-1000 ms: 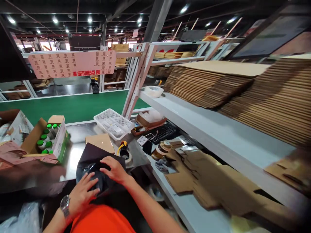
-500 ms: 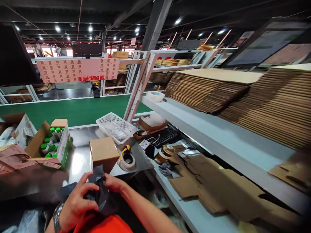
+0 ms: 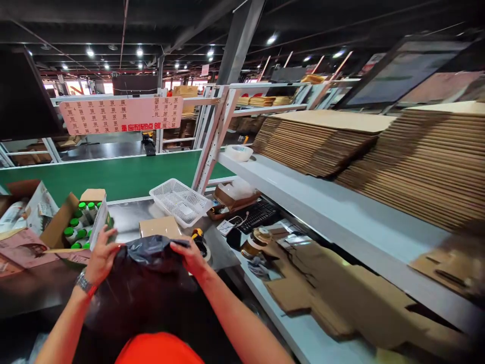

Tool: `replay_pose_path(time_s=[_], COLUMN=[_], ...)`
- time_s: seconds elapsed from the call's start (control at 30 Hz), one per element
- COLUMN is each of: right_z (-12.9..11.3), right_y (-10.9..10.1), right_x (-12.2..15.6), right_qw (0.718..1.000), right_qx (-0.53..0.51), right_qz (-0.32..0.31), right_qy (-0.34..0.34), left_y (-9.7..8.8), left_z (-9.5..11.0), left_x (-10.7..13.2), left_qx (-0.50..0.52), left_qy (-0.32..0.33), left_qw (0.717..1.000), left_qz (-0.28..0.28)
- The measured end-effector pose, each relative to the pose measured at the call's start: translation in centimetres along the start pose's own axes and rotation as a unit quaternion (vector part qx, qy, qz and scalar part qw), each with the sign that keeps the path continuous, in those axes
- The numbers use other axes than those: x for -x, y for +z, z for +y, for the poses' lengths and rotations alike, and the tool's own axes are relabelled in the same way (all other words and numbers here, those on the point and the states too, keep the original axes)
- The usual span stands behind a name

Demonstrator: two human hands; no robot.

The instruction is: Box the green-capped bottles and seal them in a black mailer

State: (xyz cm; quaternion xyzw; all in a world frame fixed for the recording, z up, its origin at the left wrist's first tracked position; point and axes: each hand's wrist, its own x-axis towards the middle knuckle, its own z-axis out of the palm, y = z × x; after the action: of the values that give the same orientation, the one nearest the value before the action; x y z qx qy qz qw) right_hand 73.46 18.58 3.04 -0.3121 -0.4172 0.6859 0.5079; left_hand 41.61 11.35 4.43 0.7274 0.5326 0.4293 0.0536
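A black plastic bag (image 3: 140,283) hangs spread between my two hands in front of my body. My left hand (image 3: 101,258), with a metal watch (image 3: 86,284) on the wrist, grips its upper left edge; some of its fingers stick up. At the upper right edge, my right hand (image 3: 192,257) pinches the plastic. Just behind the bag stands a closed cardboard box (image 3: 159,226), its lower part hidden by the plastic. A roll of tape with a yellow and black part (image 3: 199,237) sits right of the box, partly behind my right hand.
An open carton of green-capped bottles (image 3: 81,225) stands left on the metal table, beside another open carton (image 3: 26,247). A white basket (image 3: 181,201) lies behind the box. To the right, a shelf (image 3: 303,187) bears stacks of flat cardboard (image 3: 318,144). A green conveyor (image 3: 113,174) runs behind.
The crumpled black bag has been opened out wide. My hands have moved apart, left hand to the left, right hand to the right, both raised. The bag now covers the box's front.
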Motion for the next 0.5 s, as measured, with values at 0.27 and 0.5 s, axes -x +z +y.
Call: replay_pose_path(time_s=[0.27,0.5], right_z=[-1.0,-0.6], right_y=[3.8,3.5], right_x=[-0.9,3.4], right_qw=[0.991,0.97], right_qx=[-0.06,0.128], right_qz=[0.118,-0.204], right_qy=[-0.034,-0.023], left_y=[6.7,10.3], left_z=[11.4,9.9], left_x=[2.5,4.8], left_qx=[0.089,0.295], left_qy=[-0.157,-0.312], left_qw=[0.982,0.899], left_qz=[0.053,0.085])
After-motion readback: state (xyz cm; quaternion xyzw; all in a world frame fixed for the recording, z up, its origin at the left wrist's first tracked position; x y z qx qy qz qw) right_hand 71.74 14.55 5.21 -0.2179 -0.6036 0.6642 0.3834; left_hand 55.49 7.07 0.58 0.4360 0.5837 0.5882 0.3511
